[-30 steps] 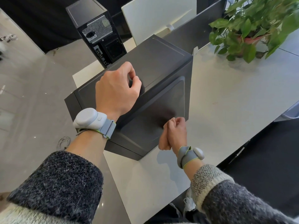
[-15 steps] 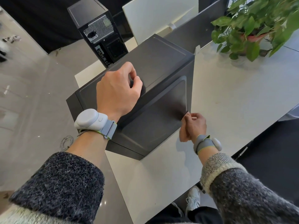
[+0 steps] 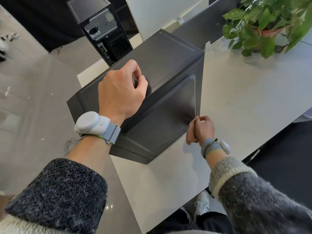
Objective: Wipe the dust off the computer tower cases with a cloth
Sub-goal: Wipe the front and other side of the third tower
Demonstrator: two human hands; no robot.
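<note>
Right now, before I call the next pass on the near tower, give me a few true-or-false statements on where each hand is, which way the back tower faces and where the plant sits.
1. The left hand rests on top of the near tower, fingers curled. True.
2. The right hand is also up on the top panel. False: it is low against the side panel, at the corner nearest the table.
3. The second tower shows its rear, with the vent grille and ports, to the camera. True.
4. The potted plant stands on the floor. False: it stands on the table, to the right of the near tower and apart from it.
</note>
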